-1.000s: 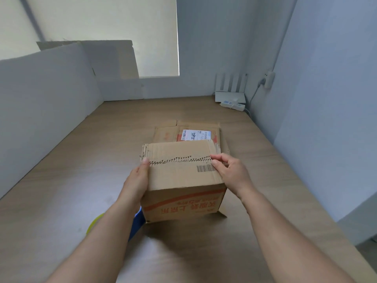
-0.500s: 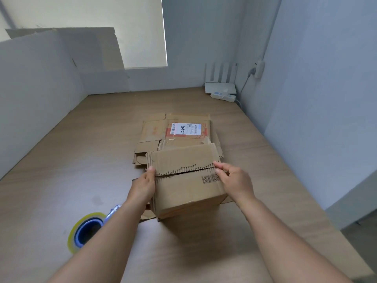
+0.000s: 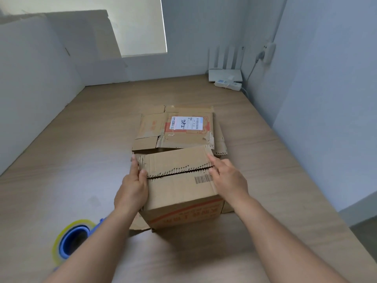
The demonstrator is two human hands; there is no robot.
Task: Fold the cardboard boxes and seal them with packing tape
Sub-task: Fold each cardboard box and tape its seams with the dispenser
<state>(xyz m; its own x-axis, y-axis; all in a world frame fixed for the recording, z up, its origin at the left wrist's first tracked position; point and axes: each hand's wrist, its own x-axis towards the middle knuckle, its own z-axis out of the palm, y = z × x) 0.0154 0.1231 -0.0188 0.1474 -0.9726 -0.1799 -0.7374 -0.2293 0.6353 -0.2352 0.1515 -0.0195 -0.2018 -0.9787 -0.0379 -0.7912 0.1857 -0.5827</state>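
far left, a white board (image 3: pixel 30 78) stands along the edge of the wooden table (image 3: pixel 71 160), and its top runs out of the picture. low down sits a roll of packing tape (image 3: pixel 58 242) on a blue holder (image 3: pixel 70 242). the left forearm crosses in front of them, so only part of the roll shows and most of the holder is hidden. the left hand (image 3: pixel 133 188) lies flat against the left wall of the cardboard box (image 3: pixel 179 193), fingers straight and close together, thumb laid over the top edge at the seam, pressing rather than clasping. the box stands upright mid-table, right in front of the person. its 2 top flaps are folded down, their torn, ragged edges meeting in a jagged seam with a thin dark gap. a barcode (image 3: pixel 203 178) on the near flap is partly covered, and the red print on the front face is upside down and too blurred to read. scraps of flap poke out at the box's bottom corners. just behind lies a stack of flattened boxes (image 3: pixel 163 139) with a white label (image 3: pixel 186 123) on top. i cannot count the sheets or tell whether the stack touches the box. the right hand (image 3: pixel 228 176) rests on the right end of the flaps, fingers stretched out and a little spread across the seam, pinching nothing. in the far right corner stand a white router (image 3: pixel 225 74) and a power strip (image 3: pixel 228 85), with a plug (image 3: pixel 268 51) on the wall.
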